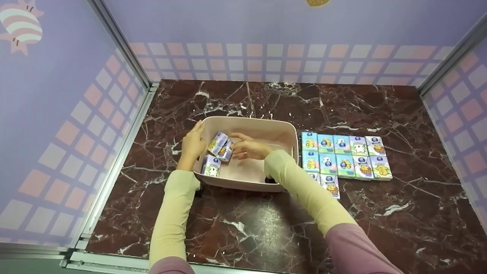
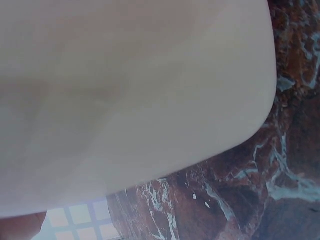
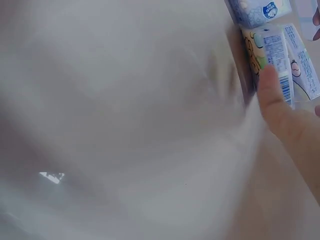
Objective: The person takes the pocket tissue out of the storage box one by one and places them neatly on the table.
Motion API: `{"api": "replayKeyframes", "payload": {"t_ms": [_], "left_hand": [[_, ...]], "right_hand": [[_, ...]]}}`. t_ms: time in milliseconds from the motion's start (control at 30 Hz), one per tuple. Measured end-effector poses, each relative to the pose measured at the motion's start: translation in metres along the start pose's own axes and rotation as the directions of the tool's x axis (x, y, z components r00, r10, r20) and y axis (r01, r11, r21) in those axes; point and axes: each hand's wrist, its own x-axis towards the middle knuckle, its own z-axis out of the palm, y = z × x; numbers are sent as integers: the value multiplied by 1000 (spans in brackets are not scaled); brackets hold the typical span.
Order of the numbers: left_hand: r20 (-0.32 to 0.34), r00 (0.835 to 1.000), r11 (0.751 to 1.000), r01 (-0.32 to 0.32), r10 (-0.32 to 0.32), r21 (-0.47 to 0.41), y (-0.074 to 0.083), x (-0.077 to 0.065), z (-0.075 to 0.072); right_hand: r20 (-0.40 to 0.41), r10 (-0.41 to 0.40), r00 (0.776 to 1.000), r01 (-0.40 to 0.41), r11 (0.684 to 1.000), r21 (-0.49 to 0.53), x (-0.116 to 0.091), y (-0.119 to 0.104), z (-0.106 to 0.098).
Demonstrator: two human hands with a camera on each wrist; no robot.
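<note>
A beige plastic bin (image 1: 247,184) stands on the marbled table. My left hand (image 1: 193,144) rests at its left end, fingers stretched along the rim. In the left wrist view the bin's pale outer wall fills most of the picture, a fingertip (image 2: 22,226) at its lower edge. Inside the bin, at the left, lie three small tissue packs: a tilted one (image 1: 217,143), one partly under it (image 1: 225,151), and one near the front wall (image 1: 211,166). My right hand (image 1: 251,148) reaches in beside them, fingers loosely spread. Its thumb (image 3: 272,92) overlaps a pack (image 3: 276,57) in the right wrist view.
To the right of the bin, several tissue packs (image 1: 343,144) lie in close rows on the table (image 1: 236,228), some at the front partly behind my right arm. Patterned panels (image 1: 285,34) enclose the table at the back and both sides, with a metal rail (image 1: 118,129) along the left.
</note>
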Motion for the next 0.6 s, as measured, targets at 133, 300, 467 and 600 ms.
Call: {"api": "replayKeyframes", "payload": {"t_ms": [133,300,467,600], "left_hand": [[-5,1000,1000,-4,4,4,0,0,0],[-12,1000,1000,-11,12,9,1,1,0],[2,1000,1000,-8,8,10,1,1,0],[-3,1000,1000,-17,17,11,0,1,1]], "right_hand": [[-11,18,1000,-18,1000,-15,-1,-4,3],[32,44,999,-43,998,-51,-2,-3,7],[49,139,989,-114,935,-336,0,4,17],[17,189,982,-155,847,-508,4,10,22]]}}
